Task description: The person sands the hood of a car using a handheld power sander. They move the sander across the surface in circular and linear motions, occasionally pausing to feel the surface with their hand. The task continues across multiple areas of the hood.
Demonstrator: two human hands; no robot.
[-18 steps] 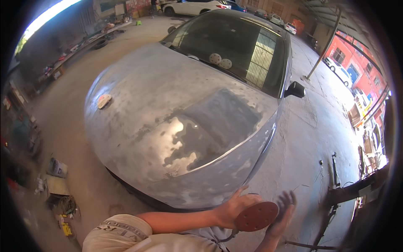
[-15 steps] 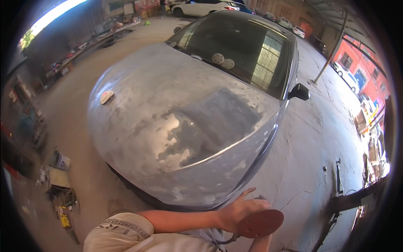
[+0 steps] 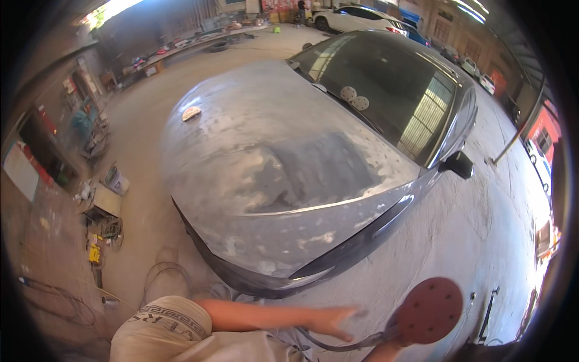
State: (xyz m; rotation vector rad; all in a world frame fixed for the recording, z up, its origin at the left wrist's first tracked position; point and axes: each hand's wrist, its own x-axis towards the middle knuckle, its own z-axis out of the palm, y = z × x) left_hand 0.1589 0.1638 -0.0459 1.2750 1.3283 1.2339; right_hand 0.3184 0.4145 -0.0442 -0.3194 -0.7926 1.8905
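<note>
My left hand (image 3: 335, 321) is off to the left of the sander, its fingers apart, slightly smeared by motion, and holding nothing. My right hand (image 3: 386, 351) shows only in part; it grips a disc sander (image 3: 393, 330) at the lower right. The sander's dark red perforated sanding disc (image 3: 435, 306) is turned up towards me, and a grey hose (image 3: 347, 348) runs from the tool. Beyond my hands is a car hood (image 3: 241, 136) with patchy grey, dull, sanded-looking paint. On its far left lies a small pale rounded piece (image 3: 191, 113) whose kind I cannot make out.
Two pale perforated discs (image 3: 354, 98) rest by the base of the windshield (image 3: 386, 78). A side mirror (image 3: 459, 164) juts out at right. On the left floor stand a bucket (image 3: 116, 179) and a yellow item (image 3: 94, 253). A white car (image 3: 356, 22) is parked behind; a pole (image 3: 512, 148) rises at right.
My left hand has come away from the disc. The sander has moved right, its red disc now facing me more fully. My view has shifted, so the car sits further right.
</note>
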